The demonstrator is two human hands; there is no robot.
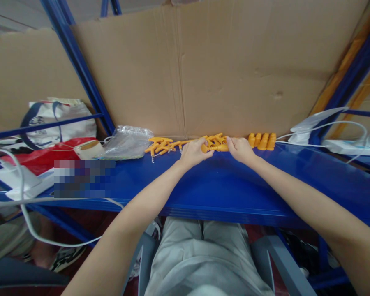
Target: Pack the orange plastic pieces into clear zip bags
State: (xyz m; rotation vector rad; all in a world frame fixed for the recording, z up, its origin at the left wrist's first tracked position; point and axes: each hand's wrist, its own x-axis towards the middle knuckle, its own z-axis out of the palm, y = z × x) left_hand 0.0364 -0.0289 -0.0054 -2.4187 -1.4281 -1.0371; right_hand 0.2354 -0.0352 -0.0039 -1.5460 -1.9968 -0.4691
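Both hands are over the back of the blue table, closed on an orange-yellow plastic corkscrew part (221, 147) that lies level between them. My left hand (193, 152) grips its left end, and my right hand (241, 149) pinches the right end. The fingers hide much of its shape. Behind and left of my left hand lies a pile of orange-yellow corkscrews (160, 144) with thin metal spirals sticking out. More orange-yellow pieces (214, 138) lie just behind the hands. To the right of my right hand, several orange-yellow cup-shaped plastic pieces (262, 141) are grouped in rows.
A tall cardboard sheet (218, 74) closes off the back of the blue table (209, 185). At left are a clear plastic bag (128, 142), a red bag (55, 156), a white tote (61, 123) and a white cable (23, 205). A power strip (351, 147) sits at right.
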